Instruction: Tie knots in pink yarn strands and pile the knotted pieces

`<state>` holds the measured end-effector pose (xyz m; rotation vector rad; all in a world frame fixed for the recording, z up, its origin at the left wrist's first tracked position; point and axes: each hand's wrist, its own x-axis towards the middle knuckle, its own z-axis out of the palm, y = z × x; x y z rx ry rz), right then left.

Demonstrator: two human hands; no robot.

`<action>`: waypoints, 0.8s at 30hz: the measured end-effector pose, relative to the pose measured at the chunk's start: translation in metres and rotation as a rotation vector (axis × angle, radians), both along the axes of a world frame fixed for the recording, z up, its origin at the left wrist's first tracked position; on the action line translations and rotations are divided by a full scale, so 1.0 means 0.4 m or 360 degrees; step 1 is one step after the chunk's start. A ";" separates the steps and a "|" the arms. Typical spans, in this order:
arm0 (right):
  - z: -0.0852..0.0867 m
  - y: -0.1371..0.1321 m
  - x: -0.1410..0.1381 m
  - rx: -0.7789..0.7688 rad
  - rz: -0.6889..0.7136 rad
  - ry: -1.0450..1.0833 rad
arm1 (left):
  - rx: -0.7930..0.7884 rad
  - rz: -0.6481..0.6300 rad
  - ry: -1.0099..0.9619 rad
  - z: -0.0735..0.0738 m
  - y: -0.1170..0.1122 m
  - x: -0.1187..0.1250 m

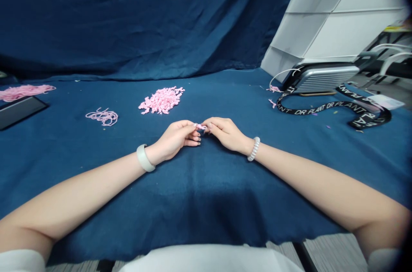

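Note:
Between my fingertips, near the middle of the table, is a small pink knotted piece of cord (201,126). My left hand (178,138) pinches its left end between thumb and forefinger, the other fingers curled below. My right hand (225,133) is closed at its right end, thumb against the fingers. Just beyond my hands lies a heap of small pink knotted pieces (162,100). To the left of the heap sits a loose tangle of pale pink cord (103,116).
Dark blue cloth (199,194) covers the table and hangs behind it. At far left, more pink cord (25,91) lies by a dark flat device (21,111). On the right are a black lettered strap (305,112), a ribbed silver case (328,79) and pink scraps (273,103).

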<state>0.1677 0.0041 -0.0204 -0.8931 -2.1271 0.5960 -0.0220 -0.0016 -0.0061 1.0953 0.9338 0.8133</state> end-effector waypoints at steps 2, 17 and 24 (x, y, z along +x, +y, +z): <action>0.002 -0.002 0.000 -0.0023 -0.0029 0.0003 | -0.0007 -0.0017 -0.0018 0.007 0.005 -0.001; 0.006 -0.015 -0.001 0.0384 0.0156 -0.0455 | 0.1552 0.0567 0.1643 0.094 0.201 -0.190; 0.004 -0.013 0.000 0.0401 0.0173 -0.0460 | 0.1489 0.0746 0.1834 0.036 0.277 -0.280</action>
